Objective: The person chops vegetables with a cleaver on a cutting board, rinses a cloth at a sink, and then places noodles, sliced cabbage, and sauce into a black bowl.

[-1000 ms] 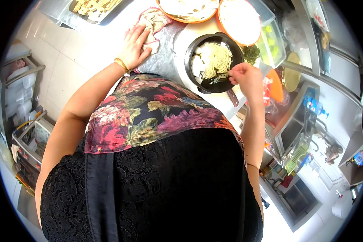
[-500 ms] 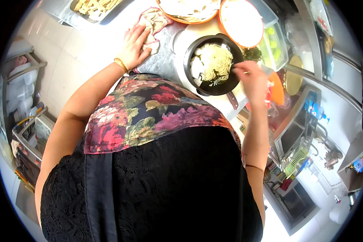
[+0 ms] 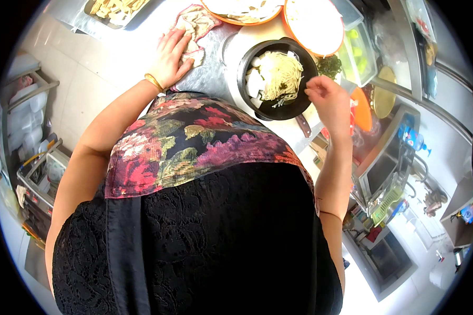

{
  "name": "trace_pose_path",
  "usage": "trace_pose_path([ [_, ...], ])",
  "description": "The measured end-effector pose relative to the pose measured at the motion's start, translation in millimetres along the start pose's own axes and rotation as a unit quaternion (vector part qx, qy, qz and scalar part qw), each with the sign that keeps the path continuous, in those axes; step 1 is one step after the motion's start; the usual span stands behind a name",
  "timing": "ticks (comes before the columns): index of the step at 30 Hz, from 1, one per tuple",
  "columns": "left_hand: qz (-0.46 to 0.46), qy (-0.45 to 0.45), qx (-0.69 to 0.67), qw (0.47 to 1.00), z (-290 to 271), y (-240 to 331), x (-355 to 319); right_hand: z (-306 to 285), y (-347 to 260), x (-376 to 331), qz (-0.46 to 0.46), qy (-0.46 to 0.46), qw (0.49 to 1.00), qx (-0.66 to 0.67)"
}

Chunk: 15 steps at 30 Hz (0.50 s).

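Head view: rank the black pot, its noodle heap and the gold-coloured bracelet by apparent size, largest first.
1. Black pot
2. Noodle heap, lying inside the pot
3. Gold-coloured bracelet, a thin band

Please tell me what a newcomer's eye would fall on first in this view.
Probably the bright floral apron across the middle, against the black lace top below it. Next, the black pot above and right of it, with pale noodles inside and the right hand by its right rim. At upper left, the left hand is spread on a red-edged cloth.
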State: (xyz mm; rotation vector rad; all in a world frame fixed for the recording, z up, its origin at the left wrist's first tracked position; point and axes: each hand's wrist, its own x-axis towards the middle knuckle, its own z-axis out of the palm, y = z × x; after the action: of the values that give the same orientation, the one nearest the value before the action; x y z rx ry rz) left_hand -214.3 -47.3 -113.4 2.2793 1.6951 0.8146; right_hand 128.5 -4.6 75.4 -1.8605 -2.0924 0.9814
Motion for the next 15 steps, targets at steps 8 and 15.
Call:
trace_pose_path([
  [8, -0.001, -0.008, 0.022, 1.000, 1.3, 0.4, 1.0, 65.9, 23.0, 12.1, -0.122, 0.014, 0.973, -0.195],
  [15, 0.004, 0.011, 0.013, 1.000, 1.6, -1.7, 0.1, 48.6, 33.6, 9.0, -0.196, -0.085, 0.941, -0.262],
])
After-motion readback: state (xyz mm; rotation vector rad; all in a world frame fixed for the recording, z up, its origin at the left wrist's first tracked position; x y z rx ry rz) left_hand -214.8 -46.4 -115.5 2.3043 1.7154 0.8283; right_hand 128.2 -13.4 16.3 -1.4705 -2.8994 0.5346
